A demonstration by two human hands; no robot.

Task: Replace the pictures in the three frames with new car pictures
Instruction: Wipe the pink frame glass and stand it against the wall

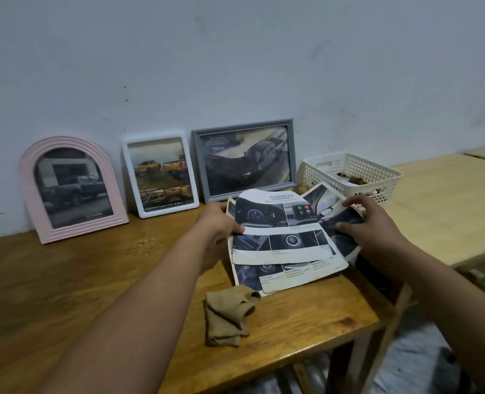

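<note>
Nearest to me, a crumpled brown cloth (pixel 229 315) lies on the wooden table (pixel 64 294), close to its front edge and just below the papers. Above it I see both forearms reaching in. My left hand (pixel 217 226) grips the left edge of a stack of car pictures (pixel 284 240), thumb on top of the upper sheet. My right hand (pixel 369 223) pinches the right side of the same stack, fingers spread over a dark sheet that curls upward. The hands are apart, one at each side of the papers. The top sheet shows dashboard and interior shots under the heading "ADVANCED"; its lower edge rests on the table.

Further back, three frames lean against the wall: a pink arched frame (pixel 73 189) at the left, a white frame (pixel 160 176) in the middle, a grey frame (pixel 245 159) to the right. Each holds a truck picture. Right of the grey frame sits a white perforated basket (pixel 349 173) with small brownish items inside; I cannot tell what they are.
</note>
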